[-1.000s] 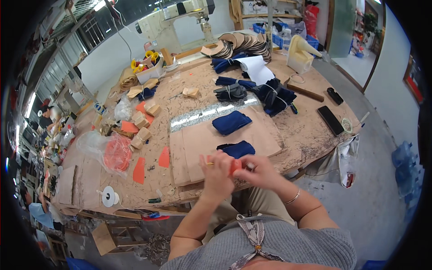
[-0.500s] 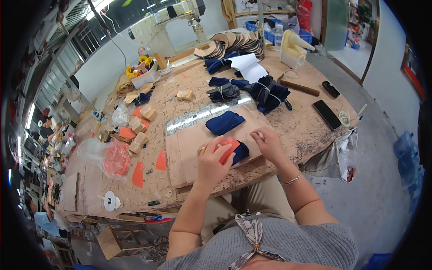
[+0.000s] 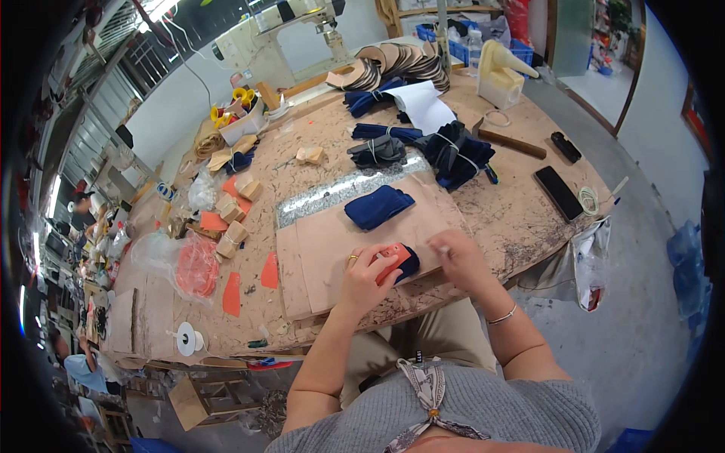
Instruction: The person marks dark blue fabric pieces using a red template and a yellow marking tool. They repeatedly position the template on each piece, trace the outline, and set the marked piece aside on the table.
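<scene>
My left hand (image 3: 365, 281) is closed on an orange-red template (image 3: 390, 255), pressing it on top of a dark navy fabric piece (image 3: 409, 262). Both lie near the front of a pale brown board (image 3: 317, 260). To their right, my right hand (image 3: 461, 260) is raised just off the board, fingers curled together and slightly blurred; whatever they pinch is too small to make out. A stack of navy fabric pieces (image 3: 379, 207) rests on the board just beyond my left hand.
Tied dark fabric bundles (image 3: 455, 156), a hammer (image 3: 513, 145) and a phone (image 3: 559, 192) lie behind and to the right. Wooden blocks (image 3: 231, 238), orange pieces (image 3: 232, 293) and a thread spool (image 3: 189, 339) are at left. A sewing machine (image 3: 279, 45) stands at the back.
My right hand has shifted slightly up and right, away from the fabric. The left hand has moved a little to the right, still holding the orange-red template on the navy piece.
</scene>
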`<state>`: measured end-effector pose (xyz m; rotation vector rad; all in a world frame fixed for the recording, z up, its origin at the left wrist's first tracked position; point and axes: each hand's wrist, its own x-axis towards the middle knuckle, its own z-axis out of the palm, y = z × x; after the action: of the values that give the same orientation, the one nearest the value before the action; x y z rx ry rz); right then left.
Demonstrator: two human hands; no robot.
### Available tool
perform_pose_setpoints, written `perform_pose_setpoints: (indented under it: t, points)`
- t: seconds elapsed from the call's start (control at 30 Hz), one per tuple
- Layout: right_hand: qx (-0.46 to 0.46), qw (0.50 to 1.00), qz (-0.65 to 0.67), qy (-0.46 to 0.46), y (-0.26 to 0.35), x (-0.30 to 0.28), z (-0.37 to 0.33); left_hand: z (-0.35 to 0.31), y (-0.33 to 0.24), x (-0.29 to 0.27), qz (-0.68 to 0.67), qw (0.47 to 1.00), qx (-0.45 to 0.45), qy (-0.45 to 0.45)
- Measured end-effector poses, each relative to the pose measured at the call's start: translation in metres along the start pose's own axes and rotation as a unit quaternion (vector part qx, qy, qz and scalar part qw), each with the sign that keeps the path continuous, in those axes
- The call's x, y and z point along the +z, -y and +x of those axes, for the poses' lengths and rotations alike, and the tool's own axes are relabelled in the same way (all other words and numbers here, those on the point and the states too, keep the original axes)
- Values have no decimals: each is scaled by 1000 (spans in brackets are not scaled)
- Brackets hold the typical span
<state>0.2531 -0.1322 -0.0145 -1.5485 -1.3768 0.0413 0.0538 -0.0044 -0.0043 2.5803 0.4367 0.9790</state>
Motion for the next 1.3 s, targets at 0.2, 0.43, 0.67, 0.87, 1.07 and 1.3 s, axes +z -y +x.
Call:
perform_pose_setpoints:
  t: [0.2,0.43,0.67,0.87,1.07,1.3]
  points:
    - [149,974,162,-55,-1,-33,17,1,-4,-2,-10,999,-50,13]
    - [211,930,298,-38,7,4,22,11,-13,-5,5,997,-72,34]
    - [87,985,146,-44,14,27,19,11,7,-19,-81,993,15,89]
    - [211,931,295,-34,13,12,15,10,10,-19,-108,990,18,95]
    - [267,856,441,20,15,18,-6,12,6,-22,-89,991,23,101]
    - [267,870,412,48,16,24,-19,15,-3,-21,-54,993,4,105]
